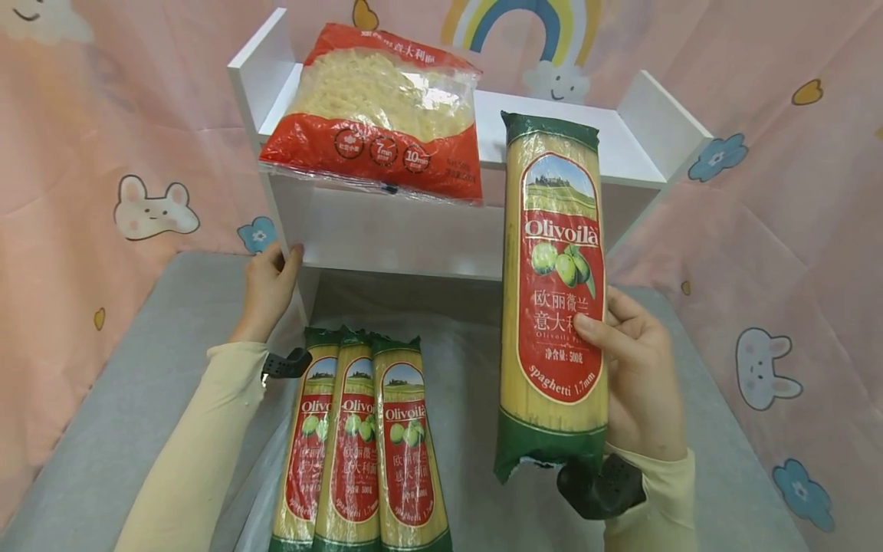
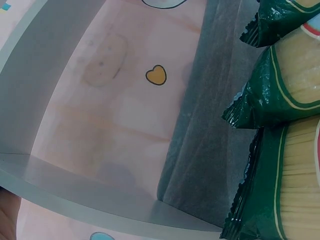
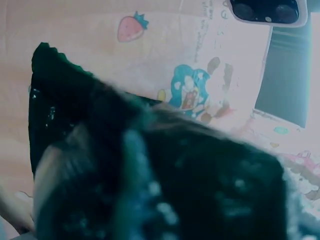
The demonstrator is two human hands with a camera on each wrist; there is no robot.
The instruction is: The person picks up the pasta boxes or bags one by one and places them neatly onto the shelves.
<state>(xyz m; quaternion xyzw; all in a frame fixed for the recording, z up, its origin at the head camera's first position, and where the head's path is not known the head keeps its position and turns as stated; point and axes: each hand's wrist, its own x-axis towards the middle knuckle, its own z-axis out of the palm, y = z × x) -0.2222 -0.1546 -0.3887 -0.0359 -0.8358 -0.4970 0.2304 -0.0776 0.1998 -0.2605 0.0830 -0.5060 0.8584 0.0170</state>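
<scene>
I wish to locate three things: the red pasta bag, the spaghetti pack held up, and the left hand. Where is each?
Red pasta bag (image 1: 382, 103): head view, on its clear window.
Spaghetti pack (image 1: 555, 295): head view, on its red label.
Left hand (image 1: 267, 291): head view, mid-hand.

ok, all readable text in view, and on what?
"Olivoilà": held pack
"欧丽薇兰": same
"意大…": same, thumb hides rest
"净含量: 500克": same
"spaghetti 1.7mm": same
"Olivoilà": rightmost lower pack
"Olivo…": other lower packs
"spaghetti": all lower packs
"意大利面": red bag
"7min": same
"10min": same
Too small or blurred: other pack, bag and cloth lettering
</scene>
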